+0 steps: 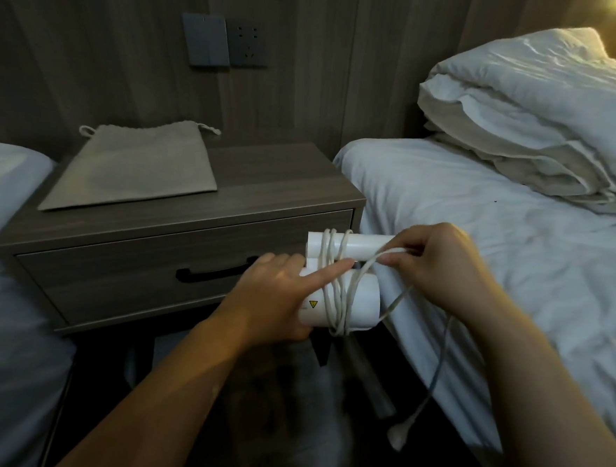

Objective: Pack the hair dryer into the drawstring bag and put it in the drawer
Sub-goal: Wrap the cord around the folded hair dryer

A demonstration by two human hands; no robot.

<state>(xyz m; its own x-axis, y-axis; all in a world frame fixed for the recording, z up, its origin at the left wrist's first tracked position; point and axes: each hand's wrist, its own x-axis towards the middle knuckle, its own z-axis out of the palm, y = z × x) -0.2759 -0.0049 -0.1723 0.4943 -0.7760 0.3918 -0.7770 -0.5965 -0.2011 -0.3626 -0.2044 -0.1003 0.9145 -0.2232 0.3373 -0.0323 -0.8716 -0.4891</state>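
Hair dryer [362, 295], white and folded so two tube-shaped parts lie side by side, sits in mid-air in front of the nightstand [174, 246], between my two hands.

Head view, the only view I have:
- Left hand [276, 296] grips the lower tube from the left side, palm against it; the index finger stretches across the gap between the tubes and presses down on the wound cord [333, 293].
- Cord is looped several times around both tubes. A yellow warning sticker shows on the lower tube, just beside my left thumb.
- Right hand [439, 264] is on the right of the dryer, close to the upper tube, fingers pinched on a strand of the cord leading off the wraps. So both hands are closed, one on the body and one on the cord.
- Loose end of the cord drops from the right hand down along the edge of the bed [501, 217] and ends in the plug [396, 434], hanging near the floor.
- Drawstring bag [132, 170] lies flat on top of the nightstand, left part, well apart from the dryer, its mouth toward the wall.
- Drawer [143, 276] is shut; its dark handle [216, 274] is partly hidden behind my left hand.
- Folded bedding [526, 117] is piled on the bed to the right.
- Light is dim; I cannot tell the dryer's nozzle from its handle.
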